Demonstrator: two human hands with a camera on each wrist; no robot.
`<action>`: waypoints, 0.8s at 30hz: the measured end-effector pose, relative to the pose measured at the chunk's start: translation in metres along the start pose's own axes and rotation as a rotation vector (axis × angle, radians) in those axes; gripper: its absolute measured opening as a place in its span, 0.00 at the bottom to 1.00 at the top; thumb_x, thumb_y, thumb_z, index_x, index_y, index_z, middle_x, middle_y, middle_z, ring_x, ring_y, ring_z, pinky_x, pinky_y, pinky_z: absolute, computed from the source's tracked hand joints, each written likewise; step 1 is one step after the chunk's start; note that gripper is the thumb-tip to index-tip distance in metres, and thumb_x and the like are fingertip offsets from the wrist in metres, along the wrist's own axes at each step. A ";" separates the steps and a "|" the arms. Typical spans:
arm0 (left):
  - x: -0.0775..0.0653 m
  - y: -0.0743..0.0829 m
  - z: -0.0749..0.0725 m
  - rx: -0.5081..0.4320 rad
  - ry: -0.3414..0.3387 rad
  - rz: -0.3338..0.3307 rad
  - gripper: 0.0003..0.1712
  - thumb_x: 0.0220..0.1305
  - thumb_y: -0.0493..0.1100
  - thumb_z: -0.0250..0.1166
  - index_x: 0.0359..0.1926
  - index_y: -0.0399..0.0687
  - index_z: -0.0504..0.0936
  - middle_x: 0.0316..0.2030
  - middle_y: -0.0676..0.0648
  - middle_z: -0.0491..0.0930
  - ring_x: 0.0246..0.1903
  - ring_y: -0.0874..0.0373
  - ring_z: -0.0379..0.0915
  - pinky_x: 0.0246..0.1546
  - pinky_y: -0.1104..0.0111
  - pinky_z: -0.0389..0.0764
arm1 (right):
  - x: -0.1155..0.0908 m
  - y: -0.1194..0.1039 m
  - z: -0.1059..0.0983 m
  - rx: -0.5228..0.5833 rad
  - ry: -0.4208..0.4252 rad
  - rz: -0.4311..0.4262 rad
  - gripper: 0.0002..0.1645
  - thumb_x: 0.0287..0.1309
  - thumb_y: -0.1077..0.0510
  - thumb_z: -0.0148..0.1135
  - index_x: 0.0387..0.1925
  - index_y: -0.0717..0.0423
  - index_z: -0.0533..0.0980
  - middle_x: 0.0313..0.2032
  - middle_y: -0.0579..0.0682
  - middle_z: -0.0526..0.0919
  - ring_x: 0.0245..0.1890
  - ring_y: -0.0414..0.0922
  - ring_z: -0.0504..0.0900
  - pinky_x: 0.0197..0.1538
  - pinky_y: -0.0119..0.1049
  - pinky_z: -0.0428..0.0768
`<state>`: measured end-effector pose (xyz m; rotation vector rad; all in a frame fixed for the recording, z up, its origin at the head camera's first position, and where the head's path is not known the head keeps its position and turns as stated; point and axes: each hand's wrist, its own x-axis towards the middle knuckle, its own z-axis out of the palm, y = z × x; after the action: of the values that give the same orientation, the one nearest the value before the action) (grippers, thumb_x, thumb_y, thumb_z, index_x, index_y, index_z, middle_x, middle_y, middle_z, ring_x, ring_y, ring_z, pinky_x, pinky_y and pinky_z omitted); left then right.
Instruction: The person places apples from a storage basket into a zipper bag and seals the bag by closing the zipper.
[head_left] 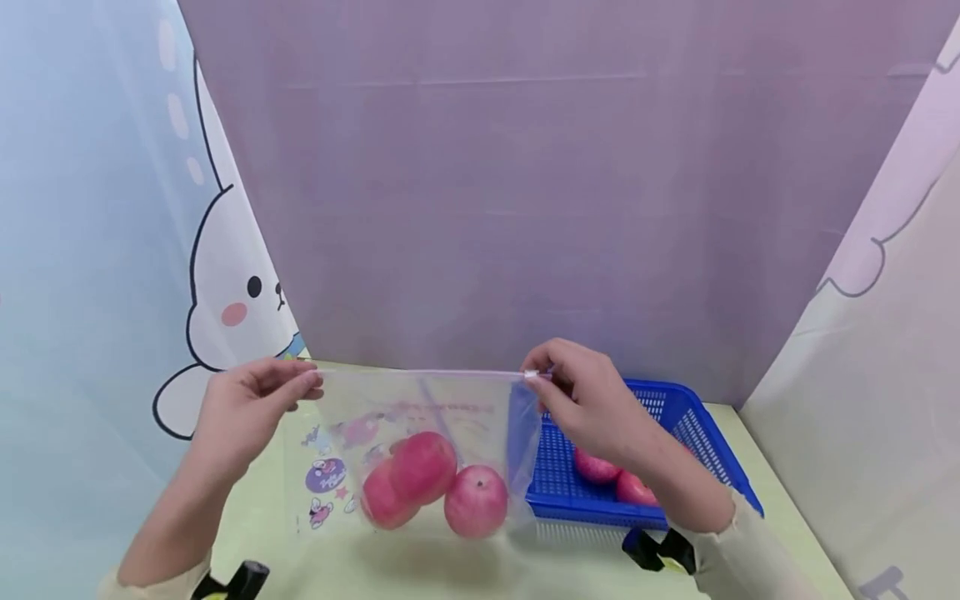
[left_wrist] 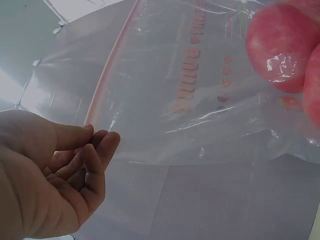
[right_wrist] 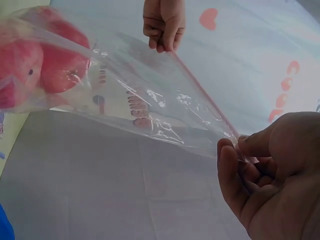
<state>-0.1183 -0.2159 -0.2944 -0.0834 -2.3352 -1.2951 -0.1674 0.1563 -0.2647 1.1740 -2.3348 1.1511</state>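
A clear plastic slider zip bag [head_left: 465,429] with a pink top strip [left_wrist: 111,65] is stretched between my hands above the table. Three red apples lie in its bottom, two overlapping apples [head_left: 424,467] on the left and a single apple [head_left: 476,502] on the right. My left hand [head_left: 251,412] pinches the bag's upper left corner between thumb and fingers. At the upper right end, my right hand [head_left: 588,400] pinches the strip by the white slider [head_left: 531,374]. From the head view, the strip's two edges look together along its length.
A blue plastic basket [head_left: 723,467] stands at the right of the pale yellow table [head_left: 255,517], with more red apples [head_left: 636,490] inside, partly hidden by my right forearm. Printed cloth walls [head_left: 480,208] close in the back and both sides.
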 end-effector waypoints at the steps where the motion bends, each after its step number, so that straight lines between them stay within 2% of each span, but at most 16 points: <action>1: 0.006 0.001 -0.001 0.004 -0.014 0.006 0.19 0.66 0.49 0.64 0.46 0.37 0.83 0.35 0.44 0.86 0.33 0.60 0.84 0.32 0.73 0.81 | 0.005 0.002 -0.001 -0.009 0.007 0.010 0.04 0.66 0.63 0.59 0.41 0.51 0.76 0.29 0.44 0.76 0.21 0.40 0.75 0.21 0.33 0.75; 7: 0.041 0.004 -0.005 0.020 -0.153 -0.018 0.21 0.71 0.50 0.58 0.50 0.35 0.75 0.37 0.40 0.84 0.25 0.51 0.82 0.28 0.68 0.81 | 0.030 0.013 -0.004 -0.058 0.016 0.060 0.05 0.67 0.62 0.58 0.42 0.54 0.77 0.32 0.47 0.78 0.21 0.42 0.73 0.24 0.36 0.74; 12: 0.073 0.007 -0.009 0.007 -0.286 -0.100 0.22 0.74 0.50 0.53 0.53 0.33 0.67 0.38 0.40 0.84 0.21 0.50 0.78 0.24 0.68 0.78 | 0.054 0.018 -0.008 -0.098 -0.002 0.128 0.05 0.67 0.59 0.58 0.43 0.53 0.78 0.37 0.47 0.80 0.20 0.44 0.74 0.24 0.38 0.76; 15: 0.094 0.009 -0.012 -0.006 -0.330 -0.143 0.22 0.75 0.50 0.52 0.54 0.35 0.66 0.42 0.39 0.83 0.23 0.52 0.79 0.25 0.69 0.77 | 0.073 0.021 -0.012 -0.128 -0.018 0.161 0.06 0.67 0.58 0.59 0.43 0.54 0.79 0.39 0.49 0.80 0.20 0.44 0.76 0.24 0.38 0.78; 18: 0.113 0.011 -0.011 -0.011 -0.356 -0.152 0.22 0.75 0.50 0.51 0.55 0.35 0.66 0.47 0.38 0.81 0.29 0.53 0.82 0.29 0.71 0.77 | 0.090 0.025 -0.017 -0.167 -0.034 0.195 0.07 0.68 0.57 0.58 0.43 0.54 0.78 0.40 0.51 0.80 0.22 0.44 0.79 0.26 0.38 0.79; 24: 0.145 0.010 0.003 -0.050 -0.366 -0.174 0.21 0.75 0.49 0.51 0.56 0.35 0.68 0.52 0.36 0.78 0.41 0.52 0.82 0.37 0.72 0.80 | 0.114 0.042 -0.022 -0.235 -0.027 0.291 0.08 0.68 0.56 0.56 0.45 0.54 0.77 0.42 0.51 0.78 0.27 0.44 0.80 0.29 0.38 0.80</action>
<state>-0.2455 -0.2324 -0.2266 -0.1471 -2.6651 -1.5317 -0.2734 0.1252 -0.2096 0.7941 -2.6384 0.9138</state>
